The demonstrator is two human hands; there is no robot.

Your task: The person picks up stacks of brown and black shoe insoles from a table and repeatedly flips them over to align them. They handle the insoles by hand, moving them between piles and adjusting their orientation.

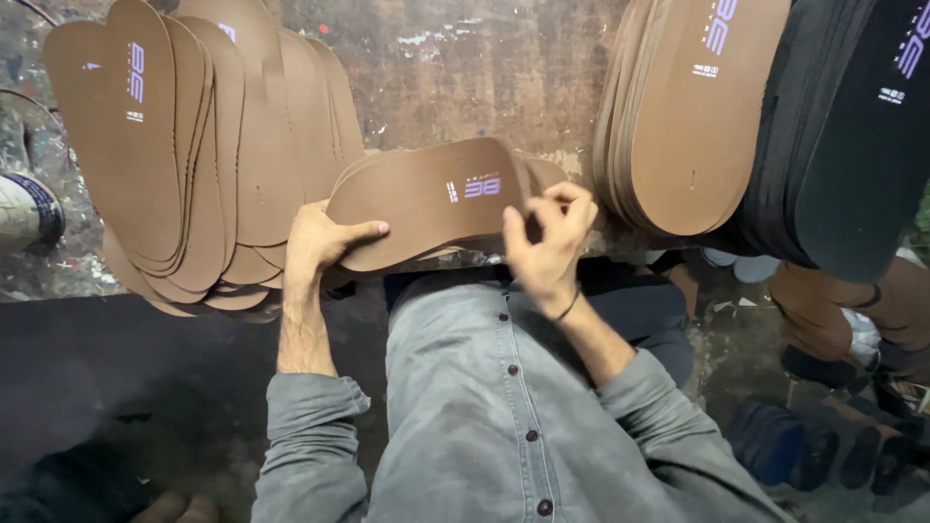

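both hands on a small bundle of brown insoles at the bench's near edge

left hand [325,240] grips the left end of a brown insole bundle [426,199], thumb on top, fingers curled under & hidden. right hand [547,237] is at the bundle's right end, fingers bent & pinched on the top insole's edge, thumb tucked behind. the bundle lies crosswise over the near edge of the bench [465,77], about the middle, top piece arched up.

labels: the top insole carries a small purple & white printed mark [475,187] near its right half. same sort of purple mark shows on the fanned brown stack [194,165] at the left side of the bench, up toward its far end. at the right side, a thick brown stack [688,116] leans on edge, purple/white mark near the far edge. just beside it, at the far right corner, a black insole stack [852,136] w/ purple & white print too.

bench top is dark, worn, flecked w/ paint & glue spots. a white tin [27,213] sits at the left edge. person wears a grey buttoned shirt [484,416], sleeves rolled, thin band on the right wrist. floor below right is cluttered w/ dark & brown bits, too dim to tell.
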